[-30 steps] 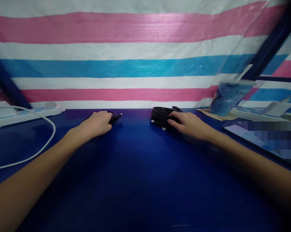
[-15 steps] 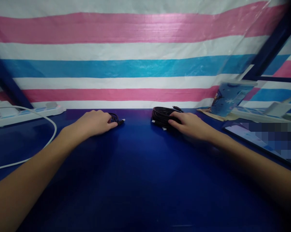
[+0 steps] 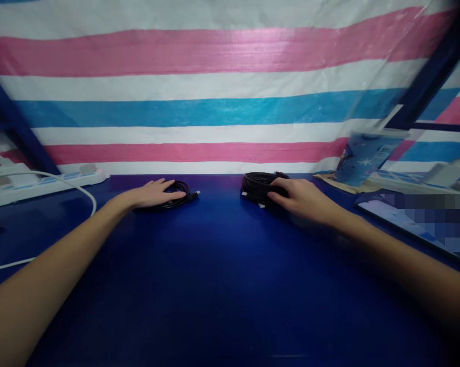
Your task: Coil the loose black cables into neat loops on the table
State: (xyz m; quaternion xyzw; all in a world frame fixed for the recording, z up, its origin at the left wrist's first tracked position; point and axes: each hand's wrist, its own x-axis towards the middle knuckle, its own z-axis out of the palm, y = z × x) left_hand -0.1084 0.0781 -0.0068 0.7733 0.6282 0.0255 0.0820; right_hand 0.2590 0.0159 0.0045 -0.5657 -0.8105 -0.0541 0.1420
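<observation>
On the left a thin coil of black cable (image 3: 180, 197) lies flat on the blue table (image 3: 222, 285), a light-tipped plug pointing right. My left hand (image 3: 153, 194) rests on this coil with its fingers spread, not wrapped round it. Farther right is a thicker stack of coiled black cables (image 3: 256, 187), with pale connector ends showing at its front. My right hand (image 3: 304, 200) grips the right side of that stack between thumb and fingers; the palm side and part of the stack are hidden.
A white power strip (image 3: 50, 188) with a white cord (image 3: 88, 193) stands at the left. To the right are a blue patterned pouch (image 3: 362, 158), another power strip (image 3: 402, 178) and a phone-like screen (image 3: 402, 221). Behind hangs a striped sheet (image 3: 199, 112).
My left hand has spread its fingers and drawn slightly left, so more of the thin coil shows. My right hand stays on the thick stack. The view has shifted slightly.
</observation>
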